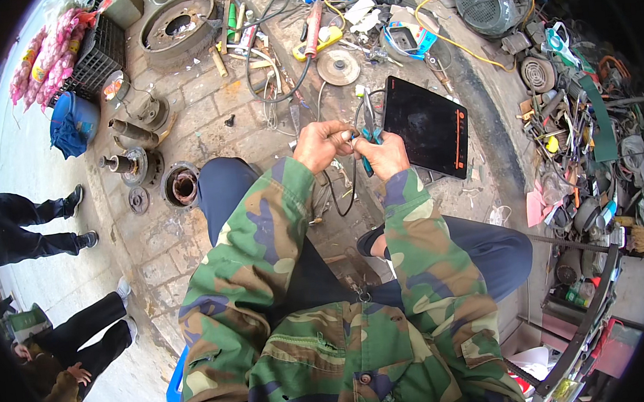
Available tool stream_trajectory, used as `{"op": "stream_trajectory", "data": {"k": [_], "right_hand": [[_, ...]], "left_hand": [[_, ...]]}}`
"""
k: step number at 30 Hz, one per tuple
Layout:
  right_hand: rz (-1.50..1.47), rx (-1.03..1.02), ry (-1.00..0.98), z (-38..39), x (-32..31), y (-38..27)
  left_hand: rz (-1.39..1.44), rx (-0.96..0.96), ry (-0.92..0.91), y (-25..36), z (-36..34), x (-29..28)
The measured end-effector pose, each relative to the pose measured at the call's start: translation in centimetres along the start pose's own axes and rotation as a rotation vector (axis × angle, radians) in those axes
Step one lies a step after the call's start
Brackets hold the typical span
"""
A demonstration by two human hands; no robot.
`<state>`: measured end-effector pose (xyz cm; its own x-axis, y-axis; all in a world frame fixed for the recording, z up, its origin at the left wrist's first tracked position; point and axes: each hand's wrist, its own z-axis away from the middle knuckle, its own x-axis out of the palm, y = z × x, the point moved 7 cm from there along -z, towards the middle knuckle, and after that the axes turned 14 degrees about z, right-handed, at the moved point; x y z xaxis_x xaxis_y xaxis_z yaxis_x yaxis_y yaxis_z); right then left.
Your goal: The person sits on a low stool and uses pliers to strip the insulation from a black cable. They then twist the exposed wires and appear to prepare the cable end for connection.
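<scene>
My left hand [317, 147] is closed in a pinch, its fingertips meeting those of my right hand. Between them seems to be the end of a thin black cable [356, 186], which hangs below in a loop; the pinched end itself is mostly hidden. My right hand [386, 155] is wrapped around a pair of pliers [369, 115] with teal handles, jaws pointing away from me. Just right of the pliers, a black tablet-like screen [426, 126] lies tilted on the ground. A round metal disc [338, 68] lies beyond my hands.
Motor parts [134, 165] and a round housing [181, 185] stand on the brick paving at left. A large metal ring [177, 24] lies farther back. Tools and scraps [572, 146] pile up along the right. Two people's legs [36, 225] show at far left.
</scene>
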<state>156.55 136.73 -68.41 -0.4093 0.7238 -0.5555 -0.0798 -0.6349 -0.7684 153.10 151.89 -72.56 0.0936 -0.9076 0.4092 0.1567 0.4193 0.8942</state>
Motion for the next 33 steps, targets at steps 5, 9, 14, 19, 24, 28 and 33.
{"op": "stream_trajectory", "data": {"k": [5, 9, 14, 19, 24, 28, 33], "right_hand": [[0.041, 0.005, 0.027, 1.1, 0.9, -0.3], [0.093, 0.017, 0.102, 1.5, 1.9, 0.2], [0.082, -0.041, 0.122, 1.3, 2.5, 0.8], [-0.193, 0.04, -0.056, 0.3, 1.0, 1.8], [-0.056, -0.004, -0.056, -1.0, 0.1, 1.3], [-0.117, 0.013, -0.132, -1.2, 1.4, 1.2], [-0.193, 0.003, -0.195, -1.2, 2.1, 1.3]], "left_hand": [[0.015, 0.0, 0.038, -0.1, -0.1, -0.3], [-0.151, 0.036, 0.096, 0.2, 0.0, -0.7], [-0.168, 0.056, 0.095, 0.6, 0.2, -0.5], [0.079, 0.002, 0.077, 0.6, 0.1, -0.7], [-0.06, 0.072, 0.051, 0.5, -0.3, -0.8], [-0.136, 0.147, 0.097, 0.4, -0.1, -1.1], [-0.049, 0.084, 0.087, 0.3, 0.0, -1.0]]}}
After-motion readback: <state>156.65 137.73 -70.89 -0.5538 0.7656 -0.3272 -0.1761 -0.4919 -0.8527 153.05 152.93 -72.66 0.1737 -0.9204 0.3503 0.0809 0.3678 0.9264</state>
